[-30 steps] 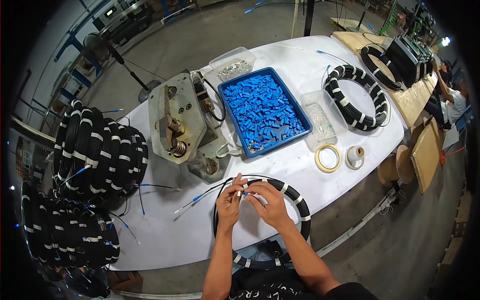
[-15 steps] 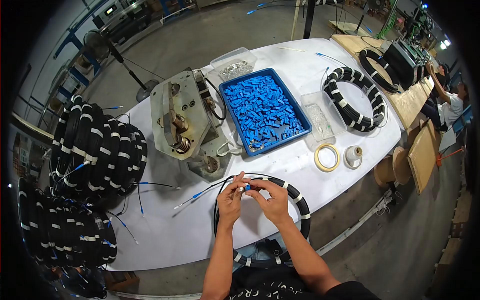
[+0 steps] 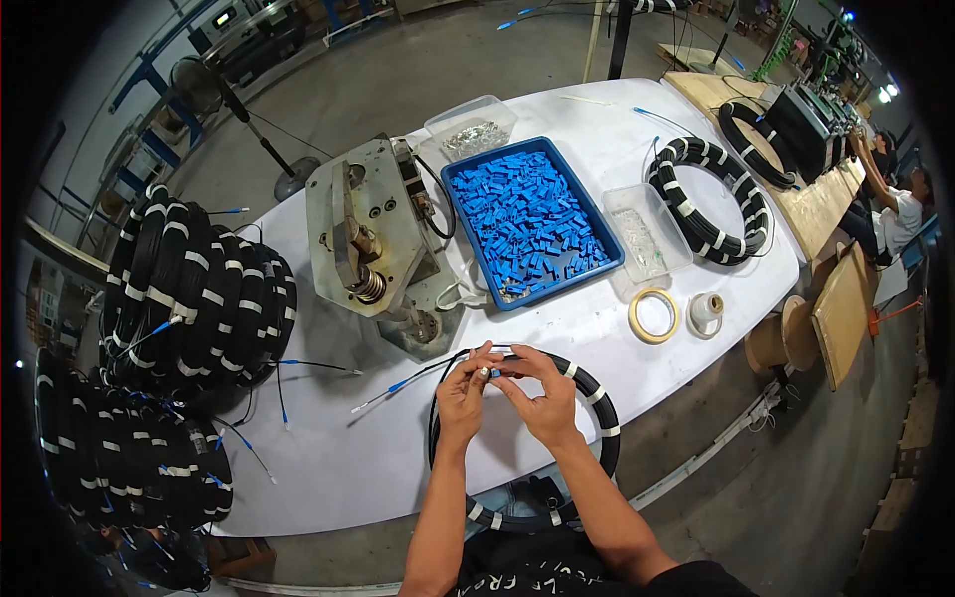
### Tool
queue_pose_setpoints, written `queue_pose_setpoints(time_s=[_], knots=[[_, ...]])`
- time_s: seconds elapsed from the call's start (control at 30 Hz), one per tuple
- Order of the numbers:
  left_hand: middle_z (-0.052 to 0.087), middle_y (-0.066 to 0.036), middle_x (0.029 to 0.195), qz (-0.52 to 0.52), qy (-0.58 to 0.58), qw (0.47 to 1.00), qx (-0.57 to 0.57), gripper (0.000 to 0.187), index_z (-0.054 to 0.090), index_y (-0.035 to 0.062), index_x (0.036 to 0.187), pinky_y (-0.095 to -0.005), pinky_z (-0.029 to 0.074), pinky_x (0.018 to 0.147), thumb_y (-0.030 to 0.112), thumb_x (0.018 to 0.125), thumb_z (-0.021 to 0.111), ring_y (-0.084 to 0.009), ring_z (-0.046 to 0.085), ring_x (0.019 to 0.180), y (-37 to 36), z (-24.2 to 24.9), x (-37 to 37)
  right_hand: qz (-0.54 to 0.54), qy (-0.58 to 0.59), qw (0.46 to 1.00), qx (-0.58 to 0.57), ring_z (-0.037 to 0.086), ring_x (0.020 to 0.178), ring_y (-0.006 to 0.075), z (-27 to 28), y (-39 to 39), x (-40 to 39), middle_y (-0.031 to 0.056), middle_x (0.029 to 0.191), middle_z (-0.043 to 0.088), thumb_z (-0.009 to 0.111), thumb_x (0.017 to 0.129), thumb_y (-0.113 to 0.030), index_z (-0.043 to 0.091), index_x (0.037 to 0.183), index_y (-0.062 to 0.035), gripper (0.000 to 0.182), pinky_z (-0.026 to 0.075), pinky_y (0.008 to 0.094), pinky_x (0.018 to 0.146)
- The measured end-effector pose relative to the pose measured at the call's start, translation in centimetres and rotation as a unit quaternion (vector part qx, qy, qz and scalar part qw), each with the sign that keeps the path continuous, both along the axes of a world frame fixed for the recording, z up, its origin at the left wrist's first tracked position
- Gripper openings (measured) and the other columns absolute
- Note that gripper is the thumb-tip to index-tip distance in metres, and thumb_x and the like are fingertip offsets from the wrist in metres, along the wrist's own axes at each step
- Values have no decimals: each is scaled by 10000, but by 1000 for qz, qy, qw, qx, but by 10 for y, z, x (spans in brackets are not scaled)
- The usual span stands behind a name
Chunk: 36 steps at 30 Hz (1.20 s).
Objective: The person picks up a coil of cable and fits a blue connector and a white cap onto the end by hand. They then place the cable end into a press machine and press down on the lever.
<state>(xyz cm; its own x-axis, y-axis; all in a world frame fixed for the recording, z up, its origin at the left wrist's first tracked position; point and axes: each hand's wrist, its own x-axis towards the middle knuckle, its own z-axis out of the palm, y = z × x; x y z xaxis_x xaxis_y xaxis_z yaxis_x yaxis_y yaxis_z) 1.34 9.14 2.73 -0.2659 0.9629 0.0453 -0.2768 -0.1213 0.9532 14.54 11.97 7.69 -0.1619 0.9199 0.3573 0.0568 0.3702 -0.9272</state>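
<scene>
My left hand (image 3: pixel 461 400) is closed in a pinch on a cable end with a small white tip (image 3: pixel 484 372). Facing it, my right hand (image 3: pixel 540 398) grips a small blue connector housing (image 3: pixel 495 373) between thumb and fingers. The two pieces are close together; fingers hide whether they touch. Beneath both hands lies a black cable coil (image 3: pixel 604 418) bound with white tape, partly over the table's front edge. Its other cable end, with a blue connector (image 3: pixel 398 386) and a clear tip, points left on the white table (image 3: pixel 328 458).
A blue tray (image 3: pixel 542 300) of blue housings stands ahead, beside a metal press (image 3: pixel 363 229). Clear boxes (image 3: pixel 647 239), a tape roll (image 3: pixel 654 315) and a white spool (image 3: pixel 706 314) are right of it. Taped coils (image 3: pixel 189 289) pile up left. Another person (image 3: pixel 900 209) sits far right.
The view has shifted slightly. My fingers have turned the blue housing a little, and it shows less now. Both hands stay in nearly the same place.
</scene>
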Motion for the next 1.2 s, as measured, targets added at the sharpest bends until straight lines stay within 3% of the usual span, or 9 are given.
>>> queue_pose_setpoints(time_s=[0.23, 0.3, 0.37, 0.53, 0.87, 0.97, 1.03, 1.13, 1.2], knots=[[682, -100, 1109, -9, -3, 1000, 4, 140, 638, 14, 1046, -418, 205, 1175, 61, 992, 518, -271, 506, 1285, 1, 0, -1, -10, 0, 1000, 13, 700, 892, 213, -9, 1, -1, 130, 1010, 717, 738, 811, -7, 496, 1291, -20, 538, 551, 298, 763], [671, -130, 1109, -12, 85, 996, 25, 143, 612, -7, 1073, -421, 355, 1106, 69, 996, 518, -299, 482, 1303, 2, -1, -2, -6, 4, 1000, 7, 694, 897, 199, -18, 1, 0, 137, 1008, 715, 727, 816, 11, 462, 1313, -19, 564, 550, 296, 780], [673, -127, 1107, -11, 73, 997, 15, 142, 616, -7, 1069, -424, 331, 1119, 68, 994, 522, -296, 487, 1299, 2, -3, -1, -3, 8, 1000, 1, 688, 902, 186, -23, 1, 1, 144, 1007, 712, 716, 822, 29, 427, 1335, -18, 591, 549, 293, 798], [679, -118, 1090, -9, 108, 994, 5, 139, 627, -11, 1056, -416, 288, 1143, 64, 987, 533, -289, 504, 1283, 3, -3, 1, 32, 127, 979, -154, 675, 951, 181, -19, 2, 2, 162, 1028, 701, 679, 838, 65, 371, 1372, -15, 622, 551, 297, 833], [681, -110, 1079, -2, 100, 995, -8, 150, 638, -14, 1068, -386, 331, 1116, 57, 986, 535, -282, 512, 1277, 2, -6, 1, 33, 103, 985, -138, 668, 950, 164, -21, 0, 1, 159, 1040, 697, 670, 844, 72, 359, 1375, -16, 622, 549, 274, 826], [672, -129, 1108, -12, 70, 997, -6, 153, 633, -18, 1067, -367, 324, 1120, 50, 992, 517, -258, 523, 1263, 1, -3, 1, 33, 120, 983, -138, 666, 955, 160, -18, 0, 2, 153, 1025, 697, 675, 839, 77, 436, 1341, 8, 561, 548, 273, 823], [666, -147, 1128, -13, 51, 999, -1, 156, 629, -22, 1063, -353, 302, 1134, 46, 996, 505, -232, 537, 1245, 2, -2, 1, 28, 78, 993, -82, 662, 935, 160, -17, 2, 5, 132, 1014, 700, 694, 811, 83, 593, 1222, 8, 429, 546, 268, 804], [654, -159, 1164, 6, 65, 998, -10, 162, 625, -22, 1061, -343, 338, 1111, 60, 1004, 498, -230, 529, 1248, 1, -2, 1, 49, -5, 999, 18, 655, 954, 186, -5, 11, 11, 108, 1036, 703, 696, 793, 62, 701, 1099, -37, 322, 552, 284, 791], [628, -153, 1227, -4, 33, 999, -19, 176, 625, -22, 1097, -335, 393, 1061, 74, 999, 515, -211, 554, 1190, 1, -1, 2, 61, 2, 998, -2, 648, 961, 195, 2, 13, 9, 102, 1036, 702, 695, 792, 55, 707, 1082, -42, 307, 555, 287, 788]])
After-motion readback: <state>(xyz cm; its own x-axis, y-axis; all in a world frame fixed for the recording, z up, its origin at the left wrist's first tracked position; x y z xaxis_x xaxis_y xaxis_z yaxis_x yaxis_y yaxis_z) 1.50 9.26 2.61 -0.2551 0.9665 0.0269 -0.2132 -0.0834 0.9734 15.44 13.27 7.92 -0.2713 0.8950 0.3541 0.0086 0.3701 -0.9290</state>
